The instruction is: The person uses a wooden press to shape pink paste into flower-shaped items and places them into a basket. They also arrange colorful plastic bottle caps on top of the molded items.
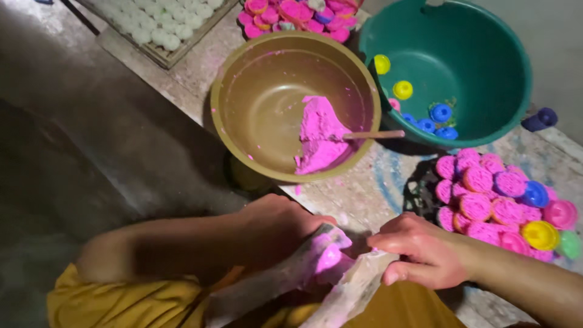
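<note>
A brown bowl (285, 97) is set on the stained floor (364, 188); a green tub (480, 54) is placed just beside it, pink-filled moulds (492, 206) heaped below the tub.

A tan bowl (243, 97) of pink paste (319, 136) sits beside a green tub (486, 54).

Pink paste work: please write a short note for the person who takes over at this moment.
Left hand holds a pale dusty strip smeared with pink paste.
Right hand grips a second pale strip.
Brown bowl holds more pink paste and a stick.
Done: filled pink moulds piled at right.
Left: empty small moulds in the green tub.
</note>
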